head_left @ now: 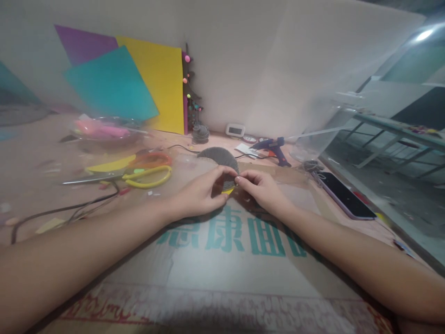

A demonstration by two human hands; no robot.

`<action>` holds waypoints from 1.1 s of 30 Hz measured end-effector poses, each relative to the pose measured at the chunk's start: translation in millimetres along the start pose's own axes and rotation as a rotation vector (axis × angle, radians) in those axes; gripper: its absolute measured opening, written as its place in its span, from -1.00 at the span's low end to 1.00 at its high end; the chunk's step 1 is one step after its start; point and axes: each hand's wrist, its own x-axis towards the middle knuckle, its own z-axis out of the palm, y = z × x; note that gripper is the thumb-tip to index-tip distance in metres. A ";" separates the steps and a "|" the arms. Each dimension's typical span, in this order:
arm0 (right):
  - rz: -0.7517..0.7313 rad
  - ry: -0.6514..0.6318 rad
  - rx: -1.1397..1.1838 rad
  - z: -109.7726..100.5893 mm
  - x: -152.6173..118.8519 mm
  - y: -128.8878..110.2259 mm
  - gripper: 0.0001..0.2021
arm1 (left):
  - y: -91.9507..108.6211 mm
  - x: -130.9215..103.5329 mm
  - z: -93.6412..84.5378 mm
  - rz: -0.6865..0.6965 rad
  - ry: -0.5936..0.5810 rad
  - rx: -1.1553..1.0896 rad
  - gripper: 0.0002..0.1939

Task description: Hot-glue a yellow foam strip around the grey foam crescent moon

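Observation:
A dark grey round piece (219,157), ribbed or wound in texture, is held upright over the covered table in the head view. A small bit of yellow (228,190) shows at its lower edge. My left hand (205,192) grips the piece, with the fingers at its front and the thumb near the yellow bit. My right hand (260,188) pinches at the piece's right edge, fingertips meeting those of the left hand. Whatever small thing may lie between the right fingertips is hidden.
Yellow-handled scissors (149,177) and orange-handled ones (153,160) lie left. A blue glue gun (274,149) lies behind the hands, near a small white clock (235,130). A phone (344,195) rests at the right edge. Coloured sheets (114,83) lean on the wall.

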 end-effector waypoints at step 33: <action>-0.048 -0.079 -0.114 -1.1 -2.4 -0.2 -0.70 | 0.7 0.6 -1.6 -0.036 0.051 0.055 -0.68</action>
